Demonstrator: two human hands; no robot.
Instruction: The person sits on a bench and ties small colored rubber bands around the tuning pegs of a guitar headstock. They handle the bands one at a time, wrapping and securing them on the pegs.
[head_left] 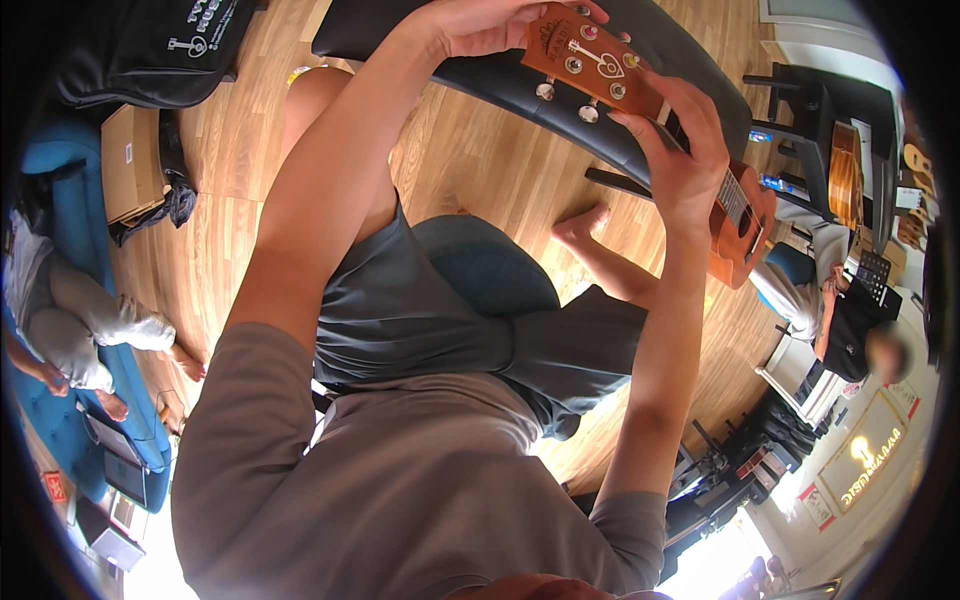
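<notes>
A brown wooden ukulele [598, 68] is held up at the far side of my lap, its headstock toward the upper middle and its body tilting down to the right. My left hand [490, 25] is closed around the tip of the headstock, some fingers hidden behind it. My right hand [685, 150] grips where the headstock meets the neck, thumb and fingers on opposite edges. Silver tuning pegs [545, 91] stick out along the headstock's near edge. Past my right wrist show the strings and the body [738, 240].
A black padded bench [480, 75] stands just beyond the ukulele. A black bag [150, 50] and a cardboard box [132, 165] lie left, near a blue sofa [150, 400] where a person sits. Another person [845, 325] sits at right, near a wooden guitar [846, 175].
</notes>
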